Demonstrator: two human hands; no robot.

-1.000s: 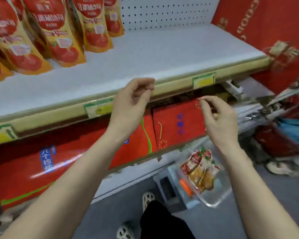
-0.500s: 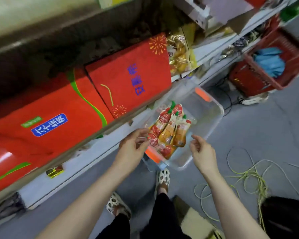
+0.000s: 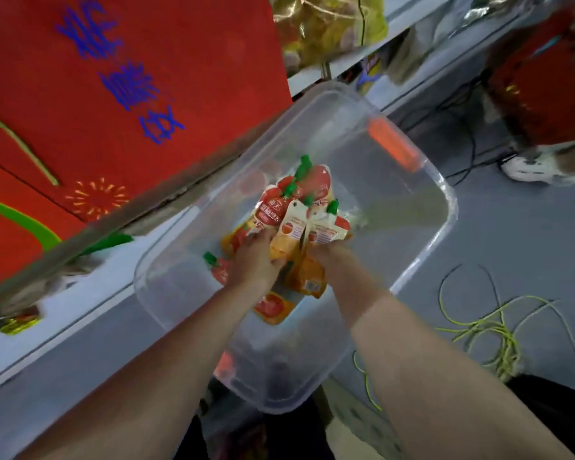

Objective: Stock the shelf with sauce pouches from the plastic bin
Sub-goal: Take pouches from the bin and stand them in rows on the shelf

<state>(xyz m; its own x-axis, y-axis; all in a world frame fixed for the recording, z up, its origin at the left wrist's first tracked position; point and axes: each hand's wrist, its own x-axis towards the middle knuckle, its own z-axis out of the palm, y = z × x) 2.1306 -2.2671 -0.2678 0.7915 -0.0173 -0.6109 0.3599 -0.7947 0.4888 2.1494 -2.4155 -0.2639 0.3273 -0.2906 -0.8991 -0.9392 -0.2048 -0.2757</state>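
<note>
Here, in the head view, both hands are down inside the plastic bin (image 3: 442, 194). The left hand (image 3: 254, 263) has its fingers curled over a bunch of sauce pouches (image 3: 289, 210). The right hand (image 3: 334, 255) grips the same bunch from the other side. Its fingertips are tucked under the packs, so they do not show well. The bunch sits between the two hands, and the green caps (image 3: 304, 162) stick out past the fingertips. One loose pouch (image 3: 218, 268) lies just left of the left knuckles. A second spare pouch (image 3: 273, 307) lies under the wrists.

The job right now looks like picking up a handful. It would go best if both hands squeeze the fat middle of the packs, not the little caps, because the packs look smooth and could slide apart. The lift should go straight up, clear of the bin wall. Keeping all the caps pointing one way would help the packs stand neatly later. The shelf to be filled does not show here.

The pouches are red, white and orange with a tomato picture. There are white letters on the red part, but they are too blurry to read. A small barcode label (image 3: 309, 286) shows near the right wrist. Far past the left fingertips, a big red box (image 3: 186, 54) has blue writing, smeared and not readable.
</note>
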